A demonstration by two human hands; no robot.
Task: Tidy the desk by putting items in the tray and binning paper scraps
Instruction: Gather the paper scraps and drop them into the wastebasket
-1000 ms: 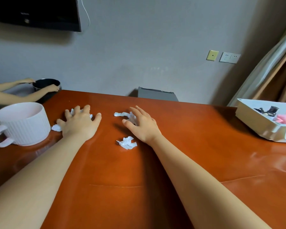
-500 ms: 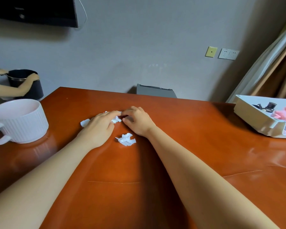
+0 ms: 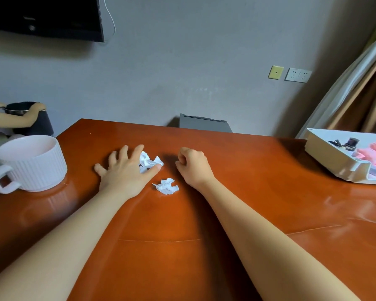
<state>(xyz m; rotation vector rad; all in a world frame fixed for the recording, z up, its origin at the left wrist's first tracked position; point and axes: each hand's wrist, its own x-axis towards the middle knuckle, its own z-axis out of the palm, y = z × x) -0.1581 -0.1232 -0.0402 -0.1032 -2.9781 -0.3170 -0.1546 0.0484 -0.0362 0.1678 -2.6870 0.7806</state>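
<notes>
A small heap of crumpled white paper scraps (image 3: 149,161) lies on the orange desk (image 3: 258,192). My left hand (image 3: 124,172) lies flat with fingers spread, and the heap sits between its index finger and thumb, touching them. One more scrap (image 3: 165,186) lies loose just in front, between my two hands. My right hand (image 3: 193,166) rests to the right of the heap with its fingers curled into a fist; no paper shows in it. The white tray (image 3: 326,155) stands at the desk's right edge with a small black item and pink things inside.
A large white ribbed mug (image 3: 33,161) stands at the left edge. Behind it another person's arms hold a black bin (image 3: 41,124) beside the desk. A grey box (image 3: 204,123) sits behind the far edge. A wall rises behind.
My left hand swept its scraps rightward into a heap with the ones by my right hand. My right hand then drew back to the right and curled. The bin was lifted slightly.
</notes>
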